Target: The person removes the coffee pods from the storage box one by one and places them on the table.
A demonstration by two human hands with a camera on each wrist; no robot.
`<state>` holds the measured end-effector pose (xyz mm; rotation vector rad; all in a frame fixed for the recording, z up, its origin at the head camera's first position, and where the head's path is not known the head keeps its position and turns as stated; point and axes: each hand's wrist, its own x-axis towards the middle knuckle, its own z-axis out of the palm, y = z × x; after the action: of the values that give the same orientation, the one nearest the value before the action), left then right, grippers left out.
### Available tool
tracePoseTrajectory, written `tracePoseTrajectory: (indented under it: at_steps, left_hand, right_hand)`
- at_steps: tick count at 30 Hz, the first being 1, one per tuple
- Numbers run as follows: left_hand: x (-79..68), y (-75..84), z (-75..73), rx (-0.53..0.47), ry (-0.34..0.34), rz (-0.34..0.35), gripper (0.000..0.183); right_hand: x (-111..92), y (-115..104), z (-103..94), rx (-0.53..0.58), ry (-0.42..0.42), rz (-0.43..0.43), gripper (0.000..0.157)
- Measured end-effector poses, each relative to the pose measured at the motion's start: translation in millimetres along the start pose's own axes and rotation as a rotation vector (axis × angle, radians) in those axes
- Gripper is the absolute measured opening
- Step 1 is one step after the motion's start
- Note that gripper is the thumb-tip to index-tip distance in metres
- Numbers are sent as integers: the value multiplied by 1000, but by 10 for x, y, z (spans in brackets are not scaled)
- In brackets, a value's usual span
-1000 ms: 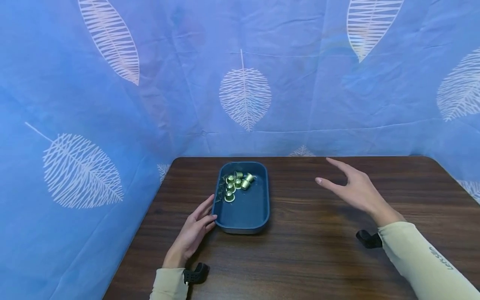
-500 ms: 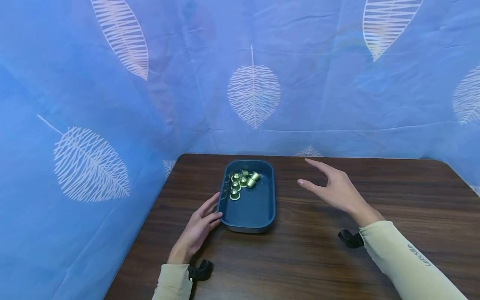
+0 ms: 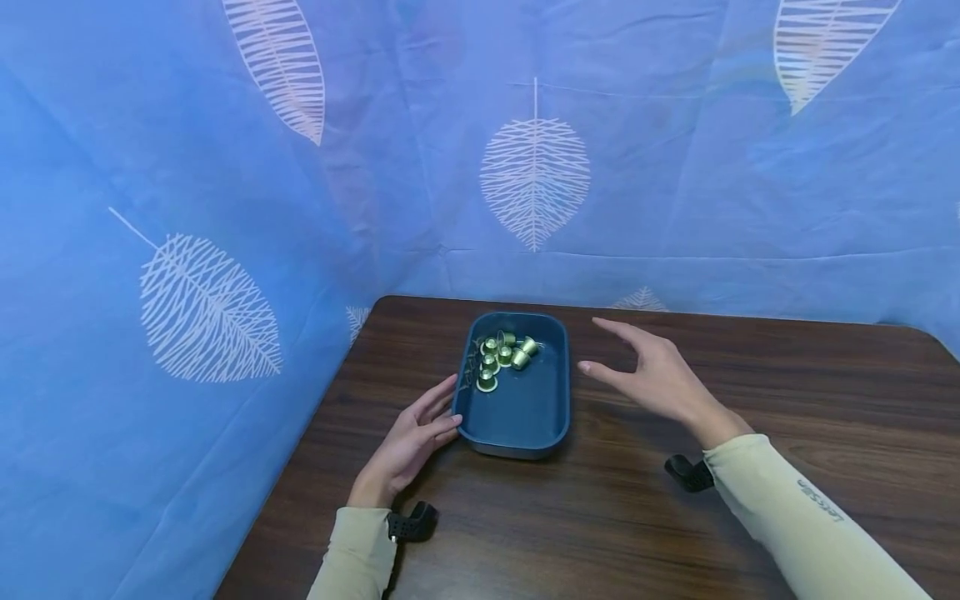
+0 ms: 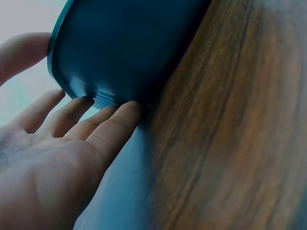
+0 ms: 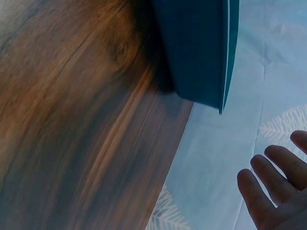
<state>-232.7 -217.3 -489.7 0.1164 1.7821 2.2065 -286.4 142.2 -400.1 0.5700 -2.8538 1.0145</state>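
Note:
A dark blue rectangular tray [image 3: 517,421] stands on the wooden table. Several green coffee capsules [image 3: 487,381] lie at its far left, some upright on their rims, others tipped over. My left hand [image 3: 410,446] is at the tray's left side. In the left wrist view its thumb [image 4: 24,52] touches the tray's rim, and the nearly straight fingers [image 4: 115,129] lie against the outer wall [image 4: 124,52]. Just right of the tray my right hand [image 3: 660,375] hovers with thumb and fingers spread, holding nothing. The right wrist view shows its fingertips apart from the tray wall [image 5: 196,48].
The dark wooden table [image 3: 600,533] extends in front of the tray and to its right. A blue cloth with white leaf prints [image 3: 637,183] hangs behind the table and along its left side. Black straps [image 3: 414,523] are worn at both wrists.
My right hand has moved left, close to the tray's right side, fingers still spread. My left hand has stayed at the tray's left side. The head view has turned slightly left.

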Motion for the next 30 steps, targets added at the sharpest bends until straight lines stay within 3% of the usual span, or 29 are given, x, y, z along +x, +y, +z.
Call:
tracePoseTrajectory:
  at_steps: [17, 23, 30]
  left_hand:
    - [-21, 26, 3, -1, -10, -9, 56]
    - [-35, 27, -12, 1, -8, -14, 56]
    - [-35, 6, -24, 4, -9, -7, 57]
  right_hand:
    - [297, -289, 247, 4, -100, -103, 71]
    - [390, -405, 316, 9, -119, -74, 62]
    - [522, -484, 373, 140, -153, 13, 60]
